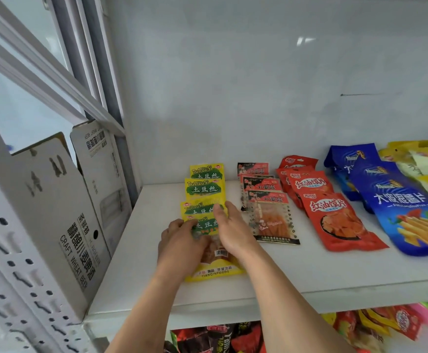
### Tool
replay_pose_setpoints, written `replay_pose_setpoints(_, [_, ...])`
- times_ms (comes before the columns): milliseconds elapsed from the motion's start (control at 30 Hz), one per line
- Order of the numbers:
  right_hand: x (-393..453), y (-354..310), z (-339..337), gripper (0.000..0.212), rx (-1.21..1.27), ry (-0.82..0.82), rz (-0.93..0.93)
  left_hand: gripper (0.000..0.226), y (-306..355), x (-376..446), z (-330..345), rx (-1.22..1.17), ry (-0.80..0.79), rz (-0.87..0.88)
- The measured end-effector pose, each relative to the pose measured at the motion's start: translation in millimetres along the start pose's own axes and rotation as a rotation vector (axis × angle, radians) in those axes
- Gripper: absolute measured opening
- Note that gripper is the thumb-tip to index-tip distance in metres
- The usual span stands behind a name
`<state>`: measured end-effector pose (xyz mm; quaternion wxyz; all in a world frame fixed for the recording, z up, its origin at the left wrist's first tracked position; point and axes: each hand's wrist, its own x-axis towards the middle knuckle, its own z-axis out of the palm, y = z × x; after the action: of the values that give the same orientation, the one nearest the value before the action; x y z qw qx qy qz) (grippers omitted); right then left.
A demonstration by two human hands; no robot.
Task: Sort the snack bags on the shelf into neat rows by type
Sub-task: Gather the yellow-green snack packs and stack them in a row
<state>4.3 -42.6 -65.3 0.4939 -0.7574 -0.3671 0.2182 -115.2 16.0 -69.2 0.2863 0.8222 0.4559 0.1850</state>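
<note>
Both my hands, left hand (179,240) and right hand (229,230), press flat with straight fingers on the yellow bags (205,187); the far-right pile (421,161) is still unsorted.

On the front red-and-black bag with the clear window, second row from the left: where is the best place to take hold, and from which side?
Probably the near bottom edge of the clear-window bag, approached from the shelf front. It lies flat, its top seal tucks against the bag behind it, the right hand sits close on its left, and the front red bag crowds its right. A thumb-and-finger grip on that free edge looks easiest.
</note>
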Motion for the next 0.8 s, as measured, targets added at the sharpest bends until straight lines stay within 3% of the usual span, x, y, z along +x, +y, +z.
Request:
replay_pose_setpoints(233, [12.6,-2.3,-5.1,0.073,-0.053,-0.051,-0.002,0.056,11.7,6.6,-8.7,-0.395,0.059,-0.07])
replay_pose_setpoints(333, [23.9,-1.9,-2.8,0.075,-0.191,-0.027,0.022,0.016,20.3,14.0,-9.8,-0.48,0.077,-0.092])
replay_pose_setpoints(600, [35.8,4.0,8.8,0.069,-0.325,0.013,0.052,0.024,26.6,34.8,-4.2,-0.462,0.102,-0.07])
replay_pose_setpoints(800, [52.9,-3.4,4.4,0.08,-0.212,0.002,0.078,0.036,22.5,53.4,-5.9,-0.491,0.09,-0.114])
